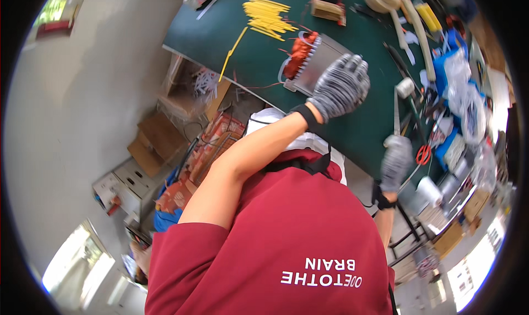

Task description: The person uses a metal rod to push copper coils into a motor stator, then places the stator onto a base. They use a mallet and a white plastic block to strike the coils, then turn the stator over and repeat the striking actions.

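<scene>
My left hand [340,88], in a grey striped knitted glove, lies with fingers stretched out over a grey metal motor stator [315,67]. The stator rests on its side; orange-red copper wire coils [299,57] bulge from its left end, edged by white slot liners. Thin reddish lead wires trail from the coils. At the right, near the table edge, my right hand [395,163] is gloved too and smeared by motion. A thin grey blade-like strip [397,117] reaches up from its fingertips; whether the fingers grip it is unclear. A white-headed mallet [405,88] lies just beyond.
A pile of yellow strips [267,17] lies on the dark green table [209,31]. Red-handled scissors [424,155], a yellow-wrapped roll [428,16] and plastic bags [463,89] crowd the right side. Cardboard boxes [157,139] stand on the floor at left.
</scene>
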Tool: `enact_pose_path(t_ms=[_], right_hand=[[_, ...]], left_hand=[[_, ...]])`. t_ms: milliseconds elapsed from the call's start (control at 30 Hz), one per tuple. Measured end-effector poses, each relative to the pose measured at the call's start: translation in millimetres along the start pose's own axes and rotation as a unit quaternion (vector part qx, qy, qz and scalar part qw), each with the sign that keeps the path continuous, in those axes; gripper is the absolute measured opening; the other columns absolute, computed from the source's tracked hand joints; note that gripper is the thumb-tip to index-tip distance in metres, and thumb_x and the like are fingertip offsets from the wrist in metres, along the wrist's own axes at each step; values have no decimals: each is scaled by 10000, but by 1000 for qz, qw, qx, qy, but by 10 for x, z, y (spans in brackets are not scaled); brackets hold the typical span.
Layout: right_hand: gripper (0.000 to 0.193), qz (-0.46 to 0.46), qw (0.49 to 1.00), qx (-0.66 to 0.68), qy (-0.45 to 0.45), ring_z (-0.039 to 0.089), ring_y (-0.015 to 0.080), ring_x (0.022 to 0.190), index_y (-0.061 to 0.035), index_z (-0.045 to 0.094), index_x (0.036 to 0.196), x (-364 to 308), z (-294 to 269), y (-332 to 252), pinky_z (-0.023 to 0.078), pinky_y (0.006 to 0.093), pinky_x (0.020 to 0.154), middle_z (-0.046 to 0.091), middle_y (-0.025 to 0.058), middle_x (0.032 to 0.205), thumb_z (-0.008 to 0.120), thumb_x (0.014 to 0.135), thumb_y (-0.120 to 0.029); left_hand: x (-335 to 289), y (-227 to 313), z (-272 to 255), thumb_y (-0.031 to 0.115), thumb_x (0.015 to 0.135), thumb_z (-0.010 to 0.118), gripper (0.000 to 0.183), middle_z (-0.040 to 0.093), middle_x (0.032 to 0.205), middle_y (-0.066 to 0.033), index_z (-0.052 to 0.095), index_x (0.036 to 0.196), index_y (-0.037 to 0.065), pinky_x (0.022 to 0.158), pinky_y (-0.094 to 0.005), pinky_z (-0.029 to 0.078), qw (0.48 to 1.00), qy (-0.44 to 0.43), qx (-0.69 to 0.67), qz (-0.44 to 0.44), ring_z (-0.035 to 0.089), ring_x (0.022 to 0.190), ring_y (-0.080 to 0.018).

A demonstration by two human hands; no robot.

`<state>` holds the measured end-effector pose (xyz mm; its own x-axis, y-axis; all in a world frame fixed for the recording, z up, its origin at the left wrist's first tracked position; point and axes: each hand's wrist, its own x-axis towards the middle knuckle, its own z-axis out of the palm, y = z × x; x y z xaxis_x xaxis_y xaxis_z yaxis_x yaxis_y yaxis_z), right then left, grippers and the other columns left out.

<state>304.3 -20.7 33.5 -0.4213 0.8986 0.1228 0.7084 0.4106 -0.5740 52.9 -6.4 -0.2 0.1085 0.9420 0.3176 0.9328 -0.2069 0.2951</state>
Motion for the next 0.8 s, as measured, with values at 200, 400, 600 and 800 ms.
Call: enact_pose_path(t_ms=[200, 400, 600, 800], right_hand=[[200, -49, 922, -303, -236, 573, 274, 666, -100, 582, 657, -801, 949, 1155, 453, 393, 603, 584, 105, 687, 497, 811, -196], [88, 115, 954, -269, 59, 581, 268, 801, -130, 610, 779, -464, 522, 1571, 469, 387, 744, 607, 73, 805, 550, 791, -193], [124, 122, 988, 62, 67, 591, 266, 862, -55, 596, 955, -51, 523, 667, 461, 349, 815, 613, 114, 925, 536, 847, -72], [295, 164, 919, 348, -85, 572, 146, 901, -2, 542, 1127, 452, 877, -587, 463, 287, 817, 606, 67, 996, 504, 920, -210]], left_hand=[[-90, -134, -100, 66, 786, 512, 333, 550, 1159, -107, 563, 1116, 61, 1002, -386, 347, 977, 119, -173, -20, 471, 1141, -285], [-682, -406, -308, 138, 947, 360, 339, 449, 1277, -122, 440, 1245, 0, 1030, -339, 308, 858, 244, -290, -347, 426, 1176, -222], [-771, -674, -348, 212, 975, 356, 347, 524, 1181, -89, 479, 1223, 3, 983, -290, 351, 835, 122, -369, -389, 477, 1101, -157], [-557, -1041, -444, 348, 974, 367, 399, 581, 1061, -54, 524, 1180, 45, 847, -268, 442, 744, -22, -465, -480, 541, 945, -121]])
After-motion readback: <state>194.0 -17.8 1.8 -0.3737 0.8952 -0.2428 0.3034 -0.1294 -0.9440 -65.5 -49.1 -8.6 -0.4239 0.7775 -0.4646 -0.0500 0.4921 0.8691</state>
